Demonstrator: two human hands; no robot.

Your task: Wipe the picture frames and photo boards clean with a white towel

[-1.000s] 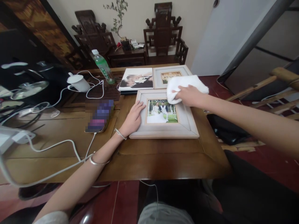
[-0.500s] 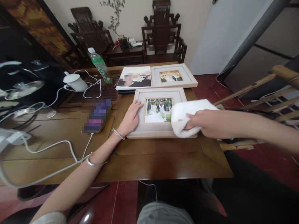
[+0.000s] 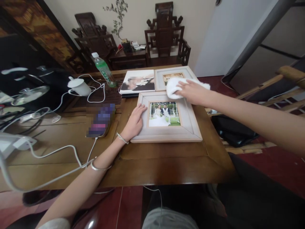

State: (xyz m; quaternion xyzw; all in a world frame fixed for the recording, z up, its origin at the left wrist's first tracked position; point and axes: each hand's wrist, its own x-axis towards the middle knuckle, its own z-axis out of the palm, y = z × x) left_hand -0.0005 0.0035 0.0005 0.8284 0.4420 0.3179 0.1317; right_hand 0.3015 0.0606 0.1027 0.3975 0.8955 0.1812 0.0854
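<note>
A picture frame (image 3: 166, 135) with a pale wide border and a photo of two seated people lies flat near the table's right end. My left hand (image 3: 135, 122) rests on its left border, fingers stretched out over the rim; the thumb is not clearly seen. In my right hand (image 3: 192, 90) is a folded white fluffy cloth (image 3: 173, 86), its fingers closed on it. The cloth lies at the far right border of this frame and covers part of a second picture frame (image 3: 160, 78) behind. Beside that one is a white-edged photo panel (image 3: 138, 81).
Left of the frames are a phone (image 3: 101, 121) on a charging cable, a green-labelled bottle (image 3: 105, 71) and a white lidded cup (image 3: 79, 86). White cables (image 3: 57, 148) cross the wooden table (image 3: 154, 168). A wooden chair (image 3: 259, 84) stands at the right.
My right hand has moved the cloth from the near frame's right side away from me to its far right corner. My left hand stays on the left border.
</note>
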